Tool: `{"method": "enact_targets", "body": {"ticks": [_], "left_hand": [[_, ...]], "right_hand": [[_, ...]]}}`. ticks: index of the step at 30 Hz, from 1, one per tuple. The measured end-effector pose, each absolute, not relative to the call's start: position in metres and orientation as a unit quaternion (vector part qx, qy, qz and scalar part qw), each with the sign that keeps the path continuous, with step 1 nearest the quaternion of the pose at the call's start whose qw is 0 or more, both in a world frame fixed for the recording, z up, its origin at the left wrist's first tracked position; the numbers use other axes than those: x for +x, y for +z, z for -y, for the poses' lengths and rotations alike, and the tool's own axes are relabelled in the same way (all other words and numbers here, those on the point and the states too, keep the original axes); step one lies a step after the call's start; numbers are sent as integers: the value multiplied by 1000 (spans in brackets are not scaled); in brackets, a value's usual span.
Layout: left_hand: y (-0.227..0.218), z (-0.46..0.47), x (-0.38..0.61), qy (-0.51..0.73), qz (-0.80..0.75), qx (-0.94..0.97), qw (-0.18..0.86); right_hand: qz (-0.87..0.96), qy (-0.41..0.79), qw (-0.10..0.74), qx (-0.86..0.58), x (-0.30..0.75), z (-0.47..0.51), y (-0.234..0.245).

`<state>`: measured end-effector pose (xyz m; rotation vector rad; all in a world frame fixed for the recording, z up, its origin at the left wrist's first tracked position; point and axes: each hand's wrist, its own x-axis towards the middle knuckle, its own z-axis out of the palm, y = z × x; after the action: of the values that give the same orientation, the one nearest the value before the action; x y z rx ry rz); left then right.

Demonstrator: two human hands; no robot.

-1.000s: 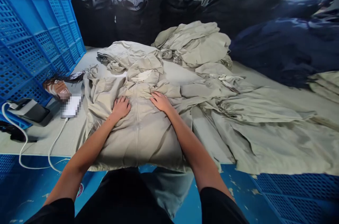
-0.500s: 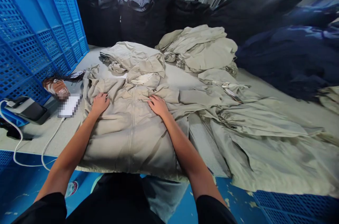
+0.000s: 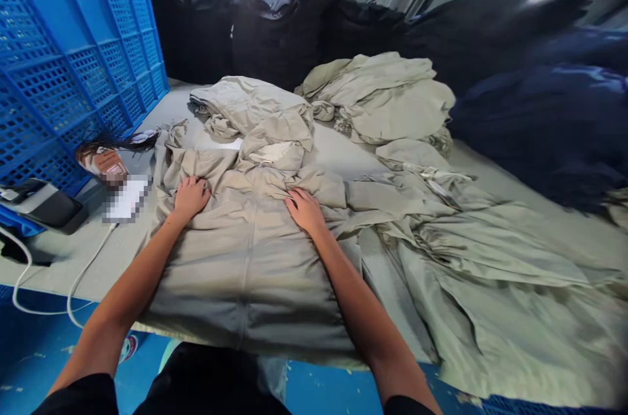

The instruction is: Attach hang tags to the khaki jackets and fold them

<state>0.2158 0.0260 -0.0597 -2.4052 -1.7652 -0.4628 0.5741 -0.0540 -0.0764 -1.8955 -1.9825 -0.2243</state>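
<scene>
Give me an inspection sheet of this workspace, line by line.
Surface: grey work table, with garments spread across most of it.
Job's things: khaki zip-front jacket lying flat, rumpled near the collar end; khaki fabric sprawls to its right; khaki heap behind.
Clutter: pixelated white item, brown packet with black strands, black-and-grey device, all left of the jacket.
Hands: left hand and right hand both rest open on the jacket, either side of the zip.
Cables: white cable drops over the table edge.
Surroundings: blue plastic crate at left, dark bundles behind, navy fabric heap at right.
</scene>
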Motion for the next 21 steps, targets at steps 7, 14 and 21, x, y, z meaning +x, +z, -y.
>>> {"method": "enact_targets", "body": {"ticks": [7,14,21], "left_hand": [[-63,-21,222,-160,567,-808,31],[-38,-28,203,-272,566,-773,-88],[-10,-24,106,-357,604,-712,-23]], "right_hand": [[716,-71,202,-664,582,48,-83],[713,-73,205,-666,579,53,-77],[735,-99,271,-613,527,49,-41]]}}
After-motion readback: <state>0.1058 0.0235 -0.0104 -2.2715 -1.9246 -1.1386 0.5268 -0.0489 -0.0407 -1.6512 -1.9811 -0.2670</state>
